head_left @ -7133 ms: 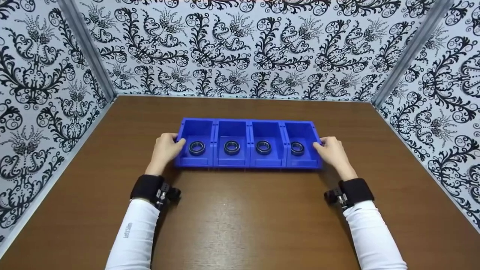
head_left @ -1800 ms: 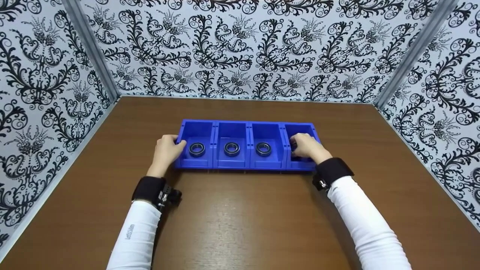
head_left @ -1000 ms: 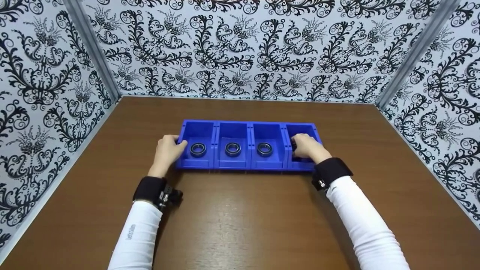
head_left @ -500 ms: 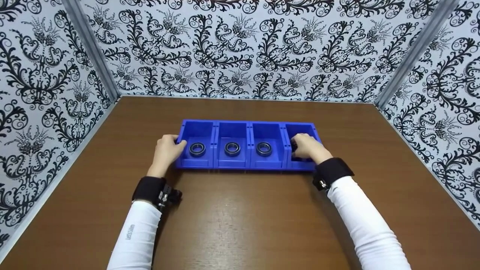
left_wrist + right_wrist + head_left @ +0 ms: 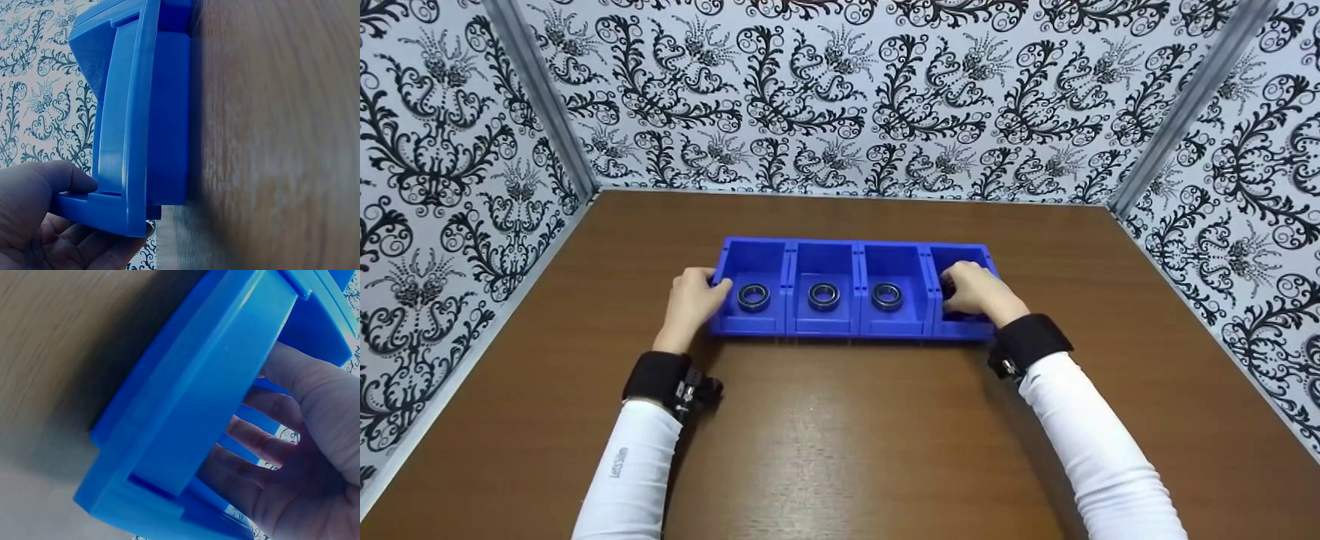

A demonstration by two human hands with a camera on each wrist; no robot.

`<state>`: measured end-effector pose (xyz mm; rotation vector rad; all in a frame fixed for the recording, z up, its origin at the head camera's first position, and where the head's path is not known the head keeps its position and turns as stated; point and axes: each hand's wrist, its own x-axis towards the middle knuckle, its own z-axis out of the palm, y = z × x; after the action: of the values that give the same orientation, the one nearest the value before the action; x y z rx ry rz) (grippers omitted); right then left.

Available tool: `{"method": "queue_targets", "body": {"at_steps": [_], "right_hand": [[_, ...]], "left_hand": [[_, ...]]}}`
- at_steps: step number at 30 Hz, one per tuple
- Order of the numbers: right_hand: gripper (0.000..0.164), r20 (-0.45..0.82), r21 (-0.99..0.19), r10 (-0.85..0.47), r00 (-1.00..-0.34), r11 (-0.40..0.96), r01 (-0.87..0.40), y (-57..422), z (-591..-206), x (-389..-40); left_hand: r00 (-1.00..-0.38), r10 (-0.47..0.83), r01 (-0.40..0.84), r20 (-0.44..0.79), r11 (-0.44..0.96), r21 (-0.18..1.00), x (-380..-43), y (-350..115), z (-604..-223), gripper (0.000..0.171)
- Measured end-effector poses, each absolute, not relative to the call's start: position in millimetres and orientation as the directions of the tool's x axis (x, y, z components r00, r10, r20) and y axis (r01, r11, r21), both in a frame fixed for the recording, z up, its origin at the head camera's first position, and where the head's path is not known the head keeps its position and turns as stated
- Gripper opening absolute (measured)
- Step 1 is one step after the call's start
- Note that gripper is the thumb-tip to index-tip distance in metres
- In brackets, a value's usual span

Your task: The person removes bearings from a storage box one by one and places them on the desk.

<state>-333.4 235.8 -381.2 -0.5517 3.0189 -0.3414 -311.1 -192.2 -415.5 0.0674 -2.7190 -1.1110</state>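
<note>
A row of joined blue plastic bins (image 5: 823, 325) sits on the brown table. Black ring bearings lie in its left (image 5: 754, 298), second (image 5: 823, 297) and third (image 5: 887, 297) compartments. My left hand (image 5: 694, 300) grips the row's left end wall; in the left wrist view, the thumb is over the wall's edge and the other fingers are outside. My right hand (image 5: 976, 291) reaches into the rightmost compartment, fingers bent down around a dark bearing (image 5: 948, 288), mostly covered by the hand. In the right wrist view the front wall (image 5: 208, 388) hides the fingertips and bearing.
The wooden table (image 5: 810, 435) extends in front of the bins and to both sides. Patterned black-and-white panels (image 5: 840, 97) enclose the back and sides, joined by grey corner posts (image 5: 540, 97).
Several seconds ago my right hand held the row's right end; it has since moved into the rightmost compartment, onto the bearing. Lately it has shifted very slightly. My left hand keeps its grip.
</note>
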Motion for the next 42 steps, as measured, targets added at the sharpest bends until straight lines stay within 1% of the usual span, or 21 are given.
{"method": "queue_targets", "body": {"at_steps": [3, 7, 18, 24, 35, 42], "right_hand": [[0.025, 0.0, -0.227, -0.362, -0.932, 0.908, -0.353, 235, -379, -332], [0.022, 0.007, -0.233, -0.368, -0.93, 0.904, -0.359, 235, -377, -330], [0.032, 0.005, -0.252, -0.38, -0.925, 0.895, -0.369, 238, -375, -329], [0.032, 0.003, -0.238, -0.381, -0.925, 0.898, -0.37, 238, -372, -329], [0.044, -0.023, -0.238, -0.338, -0.941, 0.916, -0.323, 237, -365, -327], [0.041, -0.005, -0.236, -0.344, -0.939, 0.913, -0.333, 239, -363, -326]], "left_hand": [[-0.976, -0.12, 0.041, 0.184, 0.722, 0.691, -310, -192, -416, 0.026], [-0.973, -0.119, 0.051, 0.196, 0.723, 0.689, -308, -192, -416, 0.024], [-0.974, -0.118, 0.051, 0.194, 0.716, 0.696, -309, -193, -416, 0.019], [-0.973, -0.119, 0.052, 0.196, 0.718, 0.694, -310, -193, -416, 0.018], [-0.975, -0.125, 0.038, 0.184, 0.722, 0.691, -308, -192, -414, 0.02], [-0.973, -0.118, 0.053, 0.197, 0.72, 0.692, -309, -191, -414, 0.018]]}}
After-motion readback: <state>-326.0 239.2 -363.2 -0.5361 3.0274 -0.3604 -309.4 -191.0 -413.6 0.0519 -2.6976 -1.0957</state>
